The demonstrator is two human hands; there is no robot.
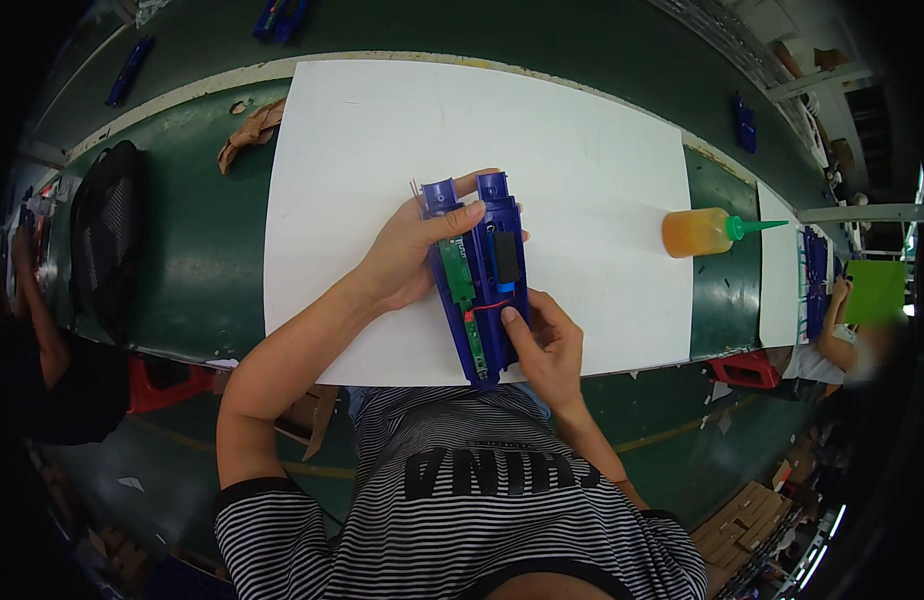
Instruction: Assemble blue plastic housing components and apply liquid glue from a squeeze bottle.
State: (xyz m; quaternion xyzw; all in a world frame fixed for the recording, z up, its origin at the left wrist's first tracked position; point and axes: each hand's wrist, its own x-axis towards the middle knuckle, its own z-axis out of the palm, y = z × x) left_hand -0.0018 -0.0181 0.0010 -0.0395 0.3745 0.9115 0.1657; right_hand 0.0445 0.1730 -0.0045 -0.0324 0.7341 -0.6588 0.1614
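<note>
Bare left arm [302, 345] bent wide at the elbow [240, 398], left grip [407, 250] closed up high, its thumb [460, 220] stretched inward, right grip [554, 355] lower and nearer the body, thumb tip angled up.

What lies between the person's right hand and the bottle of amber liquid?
Only the white sheet: in the head view, the stretch from the right hand to the green-nozzled squeeze bottle is otherwise bare.

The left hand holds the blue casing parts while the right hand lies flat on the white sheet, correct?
Not quite: in the head view, the right hand is on the blue casing parts too, with its thumb against them.
</note>
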